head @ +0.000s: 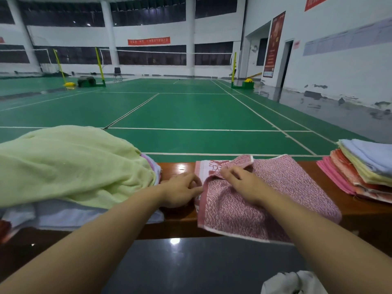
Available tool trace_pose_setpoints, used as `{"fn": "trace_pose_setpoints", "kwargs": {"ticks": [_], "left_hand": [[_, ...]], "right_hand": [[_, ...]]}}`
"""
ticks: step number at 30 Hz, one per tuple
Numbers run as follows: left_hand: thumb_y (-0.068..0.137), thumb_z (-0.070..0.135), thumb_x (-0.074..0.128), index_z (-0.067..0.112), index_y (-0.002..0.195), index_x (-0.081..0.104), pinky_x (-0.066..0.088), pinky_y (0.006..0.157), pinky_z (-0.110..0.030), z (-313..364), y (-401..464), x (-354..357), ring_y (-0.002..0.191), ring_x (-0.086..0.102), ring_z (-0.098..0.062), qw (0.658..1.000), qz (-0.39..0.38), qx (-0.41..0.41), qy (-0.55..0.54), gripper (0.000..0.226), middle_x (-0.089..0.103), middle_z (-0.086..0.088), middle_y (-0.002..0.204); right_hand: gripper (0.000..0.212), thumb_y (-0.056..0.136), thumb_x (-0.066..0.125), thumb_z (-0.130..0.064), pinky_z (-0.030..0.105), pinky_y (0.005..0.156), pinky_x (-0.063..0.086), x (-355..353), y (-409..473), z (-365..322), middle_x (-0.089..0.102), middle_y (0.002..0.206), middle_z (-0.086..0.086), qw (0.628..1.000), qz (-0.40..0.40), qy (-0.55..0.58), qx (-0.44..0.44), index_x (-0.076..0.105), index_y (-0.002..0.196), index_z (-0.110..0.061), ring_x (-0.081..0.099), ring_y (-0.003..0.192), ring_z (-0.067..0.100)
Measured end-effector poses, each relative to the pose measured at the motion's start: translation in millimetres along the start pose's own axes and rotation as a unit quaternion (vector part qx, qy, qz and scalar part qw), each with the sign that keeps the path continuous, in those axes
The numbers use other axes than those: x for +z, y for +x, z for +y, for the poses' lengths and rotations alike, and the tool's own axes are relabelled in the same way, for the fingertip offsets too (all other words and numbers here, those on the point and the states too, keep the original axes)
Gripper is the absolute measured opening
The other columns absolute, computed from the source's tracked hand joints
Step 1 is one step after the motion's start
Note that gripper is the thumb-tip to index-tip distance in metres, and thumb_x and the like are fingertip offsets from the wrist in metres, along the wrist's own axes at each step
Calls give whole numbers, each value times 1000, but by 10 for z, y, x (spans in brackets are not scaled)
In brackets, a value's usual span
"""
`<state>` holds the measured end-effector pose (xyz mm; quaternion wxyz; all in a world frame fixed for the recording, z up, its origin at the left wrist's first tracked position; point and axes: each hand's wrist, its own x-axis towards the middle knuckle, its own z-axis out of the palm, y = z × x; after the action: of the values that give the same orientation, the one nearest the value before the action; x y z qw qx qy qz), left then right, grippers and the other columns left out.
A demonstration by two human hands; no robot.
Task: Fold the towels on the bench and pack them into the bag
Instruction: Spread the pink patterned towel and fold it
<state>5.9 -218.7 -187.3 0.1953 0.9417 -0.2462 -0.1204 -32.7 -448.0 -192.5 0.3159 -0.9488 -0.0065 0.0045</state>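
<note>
Nearest to the camera, at the bottom right, a bit of white cloth (293, 282) showed, and it was too cut off to tell what it was. A dark shiny floor (191, 266) lay under the two bare arms.

The arms reached out to a brown wooden bench (180, 221). A pink speckled towel (275, 200) lay on the bench, right in front of the person. Its near edge hung a little over the front of the bench. The left hand (180, 190) was at the towel's left edge, with its fingers curled and pinching that edge. The right hand (244, 184) lay on top of the towel, and its fingers pinched a fold near the far left corner, where the cloth was bunched up and turned over.

To the left of the hands sat a big loose heap of towels, with a pale green towel (70, 166) on top and a light blue towel (84, 215) under it. The left hand was just beside this heap. Well off to the right was a neat stack of folded towels (360, 172) in pink, orange, yellow and blue.

Past the bench was a green court (191, 111) with white lines. Far back stood yellow net posts (99, 64), a net (169, 53), a dark chair (118, 73) and white walls with red banners (149, 41).
</note>
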Motion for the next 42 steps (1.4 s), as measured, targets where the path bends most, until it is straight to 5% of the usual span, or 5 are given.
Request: {"fn": "trace_pose_setpoints", "kwargs": {"ticks": [13, 17, 23, 37, 42], "left_hand": [[81, 47, 80, 51, 146, 43, 15, 120, -30, -218, -157, -249, 146, 24, -11, 990, -129, 33, -40, 75, 27, 16, 157], [93, 31, 66, 39, 119, 67, 42, 105, -29, -183, -37, -182, 105, 59, -10, 981, -27, -4, -190, 27, 67, -2, 118], [100, 56, 48, 27, 153, 34, 31, 118, -38, 246, 88, 35, 138, 43, -17, 985, 94, 42, -140, 62, 37, -1, 158], [95, 76, 11, 52, 154, -11, -11, 120, -60, 138, 238, 326, 153, -19, -16, 990, 61, -25, 128, 67, -32, 2, 163], [94, 76, 5, 41, 159, -6, -12, 119, -60, 59, 213, 240, 153, -16, -9, 986, 23, -42, 157, 75, -23, 12, 164]], "right_hand": [[63, 98, 17, -69, 43, 103, 43, 13, 68, 107, 59, 137, 5, 999, 19, -39, -10, 45, 140, -32, 57, 120, 26], [62, 99, 24, -68, 38, 94, 45, 5, 104, 143, 62, 130, 2, 996, 76, 49, -17, 53, 136, -27, 58, 114, 21], [47, 103, 34, -59, 24, 54, 44, -19, 254, 41, 66, 92, 7, 964, 159, 213, -9, 59, 115, -22, 57, 67, 15], [73, 93, 33, -76, 43, 112, 39, 198, 958, -416, 58, 142, 5, 983, 0, 177, -37, 38, 150, -31, 55, 129, 20], [46, 103, 34, -60, 33, 88, 51, 278, 885, -306, 68, 119, -12, 966, 121, 215, -71, 61, 124, -29, 62, 109, 8]]}}
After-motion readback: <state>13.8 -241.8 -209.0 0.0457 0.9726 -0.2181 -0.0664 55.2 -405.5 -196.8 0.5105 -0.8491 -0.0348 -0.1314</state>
